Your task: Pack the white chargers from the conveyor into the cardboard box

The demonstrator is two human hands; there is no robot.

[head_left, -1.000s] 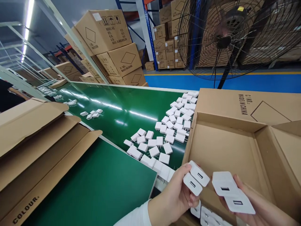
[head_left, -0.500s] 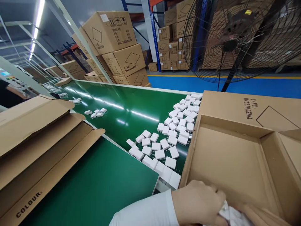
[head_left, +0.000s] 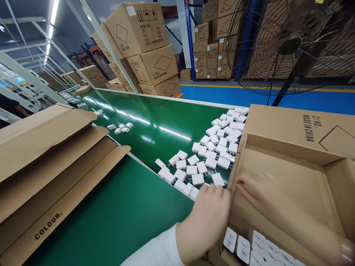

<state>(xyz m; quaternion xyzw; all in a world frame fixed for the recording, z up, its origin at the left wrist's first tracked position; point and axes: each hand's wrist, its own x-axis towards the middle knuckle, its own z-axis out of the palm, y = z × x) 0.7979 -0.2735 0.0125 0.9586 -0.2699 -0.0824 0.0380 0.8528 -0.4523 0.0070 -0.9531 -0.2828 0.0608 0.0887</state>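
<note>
Seen from the middle of the view, the loose white adapters (head_left: 210, 163) crowd the green belt (head_left: 144, 107) from three to five o'clock, many lying flat with prongs out, and the farther ones press up to the open carton (head_left: 288, 162) at about four o'clock, whose wall probably acts as a stop. The left hand (head_left: 212, 210), at five, has its fingers bent downward over the nearest adapters just beside that wall, perhaps because this corner needs the least reach; its fingertips are hidden, so whether it pinches anything I cannot tell. The right hand (head_left: 256, 186), at four, crosses above the carton with its fingers near the same wall; blur hides whether they are spread or pressed together, and nothing shows in them. Toward half past four, packed adapters (head_left: 243, 249) stand close in rows, likely to save room and brace one another. Nested cartons (head_left: 83, 177) at half past eight lean together over the green bench (head_left: 116, 218), presumably stacked to save space.
</note>
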